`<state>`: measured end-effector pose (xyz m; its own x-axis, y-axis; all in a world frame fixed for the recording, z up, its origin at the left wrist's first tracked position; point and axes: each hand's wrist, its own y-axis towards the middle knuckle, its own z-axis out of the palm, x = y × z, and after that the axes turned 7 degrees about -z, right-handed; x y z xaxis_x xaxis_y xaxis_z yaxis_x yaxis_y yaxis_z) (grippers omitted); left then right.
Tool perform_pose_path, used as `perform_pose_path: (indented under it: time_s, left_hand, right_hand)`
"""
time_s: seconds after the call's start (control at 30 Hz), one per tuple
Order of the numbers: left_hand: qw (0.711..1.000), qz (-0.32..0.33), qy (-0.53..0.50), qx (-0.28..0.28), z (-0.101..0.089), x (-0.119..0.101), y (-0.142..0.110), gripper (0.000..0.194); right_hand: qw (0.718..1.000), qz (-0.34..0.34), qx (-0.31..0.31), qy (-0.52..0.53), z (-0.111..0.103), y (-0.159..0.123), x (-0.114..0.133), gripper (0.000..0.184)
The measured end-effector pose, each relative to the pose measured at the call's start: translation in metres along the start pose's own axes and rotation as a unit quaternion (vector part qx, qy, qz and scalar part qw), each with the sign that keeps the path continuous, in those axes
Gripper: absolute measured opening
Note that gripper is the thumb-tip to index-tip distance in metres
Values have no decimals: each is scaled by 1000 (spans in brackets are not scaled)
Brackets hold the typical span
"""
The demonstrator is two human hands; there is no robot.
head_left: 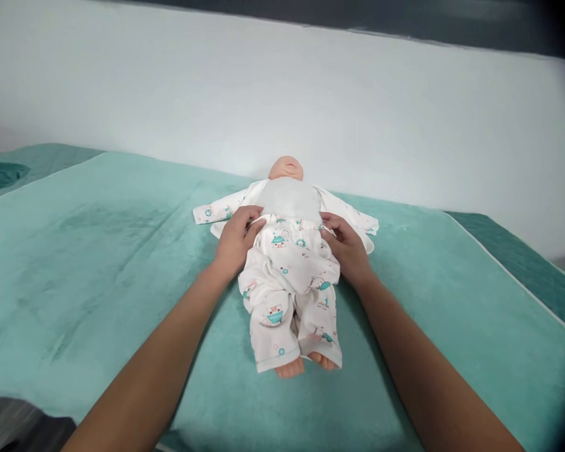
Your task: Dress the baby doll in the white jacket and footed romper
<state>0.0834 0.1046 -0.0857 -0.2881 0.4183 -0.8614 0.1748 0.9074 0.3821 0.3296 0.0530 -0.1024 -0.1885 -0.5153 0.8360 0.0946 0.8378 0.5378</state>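
Observation:
A baby doll lies on its back, head toward the wall and bare feet toward me. It wears white printed trousers, and a white printed jacket is spread open with both sleeves out to the sides. Plain whitish cloth covers its chest. At the waistband's left side, my left hand pinches the edge between thumb and fingers. My right hand grips the waistband on the right side in the same way. Parts of the fingertips are hidden against the fabric.
The doll rests on a green plush cover with darker green ends. Behind it rises a white wall with a dark band along the top. Dark green fabric lies at the far left. Grey floor shows at the lower left.

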Motion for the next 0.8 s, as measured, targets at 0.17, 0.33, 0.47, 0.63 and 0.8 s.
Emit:
perform_pose_path:
  time_s: [0.17, 0.33, 0.47, 0.63, 0.8]
  left_hand:
    - [995, -33, 76, -62, 2, -4, 20, 15]
    - [993, -94, 8, -73, 10, 13, 52, 13]
    - [988, -152, -33, -24, 11, 22, 57, 21]
    - [981, -178, 32, 76, -5, 11, 44, 45]
    - [940, -275, -101, 176, -20, 8, 34, 32]
  right_hand:
    - [997, 65, -28, -42, -5, 31, -4, 27]
    - [979, 150, -29, 138, -1, 58, -25, 37]
    - [958, 213, -17, 189, 2, 61, -36, 39]
    - [969, 200, -3, 142, -5, 58, -25, 30]
    - [965, 218, 132, 58, -29, 54, -19, 21]
